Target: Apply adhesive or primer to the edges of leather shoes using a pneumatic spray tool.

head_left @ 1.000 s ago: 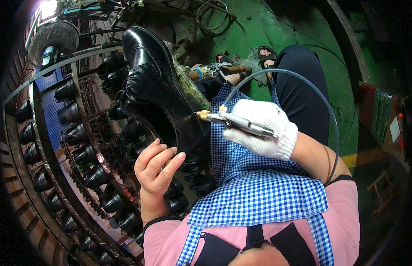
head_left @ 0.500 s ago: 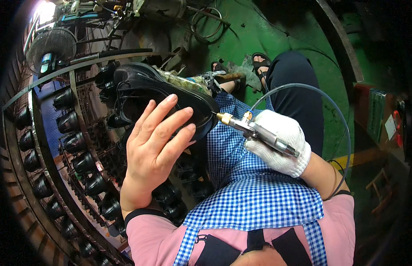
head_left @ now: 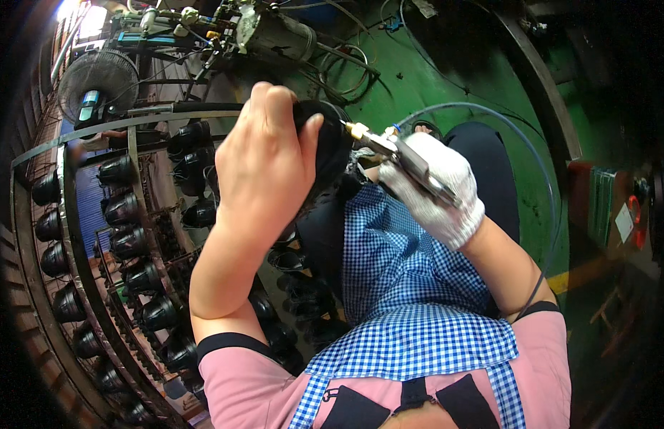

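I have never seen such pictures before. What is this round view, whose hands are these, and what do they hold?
There is no robot here, only a person. The camera is worn on the head and looks down; its very wide lens bends straight edges. The person's arms come up from below, beside a checked apron.

The bare left hand is closed on a black shoe, hiding much of it. The gloved right hand holds a metal tool with a thin tube. Its tip points at the shoe; whether it touches, I cannot tell.

At the left stands a rack with many black shoes. The floor is green.
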A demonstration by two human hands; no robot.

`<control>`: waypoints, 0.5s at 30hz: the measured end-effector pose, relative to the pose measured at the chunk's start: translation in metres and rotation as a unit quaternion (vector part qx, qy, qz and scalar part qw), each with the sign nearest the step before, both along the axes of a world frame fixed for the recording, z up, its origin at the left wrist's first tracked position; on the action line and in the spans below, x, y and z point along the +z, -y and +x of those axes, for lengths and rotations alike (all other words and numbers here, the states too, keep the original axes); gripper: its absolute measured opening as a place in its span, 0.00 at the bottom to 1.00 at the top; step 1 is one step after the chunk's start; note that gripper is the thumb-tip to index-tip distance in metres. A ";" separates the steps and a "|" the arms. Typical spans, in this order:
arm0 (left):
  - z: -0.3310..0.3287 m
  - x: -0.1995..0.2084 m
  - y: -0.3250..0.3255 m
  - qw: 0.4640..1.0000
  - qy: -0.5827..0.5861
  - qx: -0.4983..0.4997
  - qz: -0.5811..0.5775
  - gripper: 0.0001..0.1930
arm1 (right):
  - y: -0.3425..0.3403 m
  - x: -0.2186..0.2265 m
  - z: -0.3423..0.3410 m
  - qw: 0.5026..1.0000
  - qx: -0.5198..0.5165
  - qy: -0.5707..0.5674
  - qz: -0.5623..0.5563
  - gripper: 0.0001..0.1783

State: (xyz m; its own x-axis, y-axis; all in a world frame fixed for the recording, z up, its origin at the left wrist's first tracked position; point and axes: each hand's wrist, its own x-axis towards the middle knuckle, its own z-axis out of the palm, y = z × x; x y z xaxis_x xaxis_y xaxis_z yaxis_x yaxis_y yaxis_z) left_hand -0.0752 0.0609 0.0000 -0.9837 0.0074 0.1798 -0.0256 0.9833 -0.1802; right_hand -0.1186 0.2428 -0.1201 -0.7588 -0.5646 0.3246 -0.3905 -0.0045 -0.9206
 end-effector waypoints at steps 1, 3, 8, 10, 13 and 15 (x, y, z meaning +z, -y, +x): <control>-0.005 -0.001 0.007 1.000 -0.006 0.003 -0.017 0.14 | 0.007 0.001 -0.003 1.000 0.007 0.001 0.004 0.10; -0.015 0.001 0.018 0.998 0.014 0.049 -0.039 0.14 | 0.024 -0.003 -0.004 1.000 0.001 -0.018 -0.006 0.10; -0.022 0.002 0.054 0.995 0.037 0.077 -0.042 0.16 | 0.052 -0.008 0.001 0.998 -0.019 -0.043 -0.040 0.09; -0.020 0.009 0.058 0.992 0.053 0.115 -0.017 0.21 | 0.058 -0.007 0.007 0.997 -0.026 -0.029 -0.062 0.09; -0.008 0.026 0.067 0.967 0.083 0.213 0.114 0.30 | 0.060 -0.005 0.018 0.997 -0.014 -0.042 -0.069 0.09; 0.008 0.025 0.080 0.925 0.036 0.200 0.320 0.35 | 0.061 -0.013 0.023 0.998 -0.011 -0.025 -0.060 0.09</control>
State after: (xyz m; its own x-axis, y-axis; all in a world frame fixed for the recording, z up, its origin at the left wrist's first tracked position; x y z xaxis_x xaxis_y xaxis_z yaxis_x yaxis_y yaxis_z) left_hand -0.0672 -0.0186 0.0250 -0.8945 -0.4448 -0.0452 -0.4208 0.8036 0.4209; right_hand -0.0955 0.1822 -0.1335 -0.7518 -0.5036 0.4257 -0.4363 -0.1041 -0.8938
